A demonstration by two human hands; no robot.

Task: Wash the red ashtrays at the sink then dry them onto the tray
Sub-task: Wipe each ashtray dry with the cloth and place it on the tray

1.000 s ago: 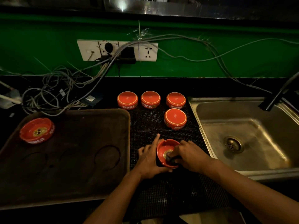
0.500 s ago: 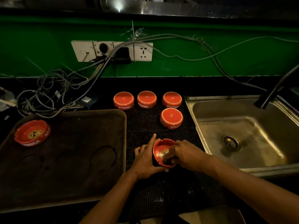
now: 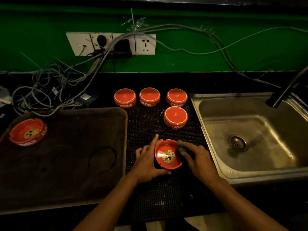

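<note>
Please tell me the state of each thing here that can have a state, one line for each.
Held ashtray: upright, tilted, left hand grips its side.
Right hand: holds a dark cloth at the rim.
Ashtray on tray: upright, far left corner of the tray.
Four ashtrays on the mat: upside down.
Sink: empty, no water running.

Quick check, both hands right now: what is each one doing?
Left hand: holds the ashtray by its left side, index finger straight.
Right hand: grips a dark cloth at the ashtray's right rim.
</note>
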